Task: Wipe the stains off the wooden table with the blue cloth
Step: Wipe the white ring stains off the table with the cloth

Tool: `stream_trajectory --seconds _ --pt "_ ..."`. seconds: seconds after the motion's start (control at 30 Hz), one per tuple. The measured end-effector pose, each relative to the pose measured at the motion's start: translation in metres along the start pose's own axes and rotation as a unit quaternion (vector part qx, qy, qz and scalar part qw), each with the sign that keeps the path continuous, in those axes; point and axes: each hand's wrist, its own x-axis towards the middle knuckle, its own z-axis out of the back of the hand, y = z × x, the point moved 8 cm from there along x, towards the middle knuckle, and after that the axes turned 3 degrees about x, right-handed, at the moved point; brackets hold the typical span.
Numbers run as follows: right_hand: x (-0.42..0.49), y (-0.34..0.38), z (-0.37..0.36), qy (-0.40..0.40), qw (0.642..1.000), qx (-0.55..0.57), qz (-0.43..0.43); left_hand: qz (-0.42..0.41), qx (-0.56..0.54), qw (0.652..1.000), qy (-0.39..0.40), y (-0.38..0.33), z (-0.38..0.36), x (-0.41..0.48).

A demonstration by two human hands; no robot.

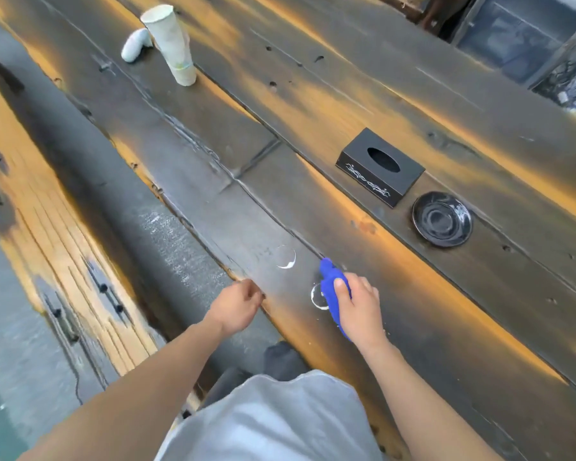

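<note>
Cloth blue; table dark-brown with orange streaks; stains white; tissue box black, white swirls.

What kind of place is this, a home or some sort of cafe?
Probably a cafe or teahouse, though I can't be sure. A long rustic wooden table carries a black tissue box, a dark saucer and a paper cup, with white ring stains like those left by cups.
</note>
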Motion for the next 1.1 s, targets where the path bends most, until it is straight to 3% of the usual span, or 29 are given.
stream_trajectory --seconds 0.27,0.4,0.53,0.8,1.1 --pt "0.097 0.089 -0.061 -0.019 0.990 -0.124 0.067 -0.080 0.151 0.985 -0.016 -0.003 0.048 0.090" --pt "0.116 0.100 -0.095 -0.033 0.976 -0.202 0.070 -0.159 0.289 0.943 -0.046 -0.007 0.056 0.128" --pt "0.115 0.101 -0.118 -0.065 0.959 -0.270 0.050 -0.243 0.359 0.898 -0.073 -0.001 0.060 0.168" --pt "0.117 0.087 -0.141 -0.027 0.958 -0.280 0.056 -0.306 0.367 0.872 -0.103 0.015 0.057 0.185" --pt "0.093 0.079 -0.150 -0.100 0.948 -0.303 0.006 -0.307 0.367 0.872 -0.106 0.016 0.057 0.186"
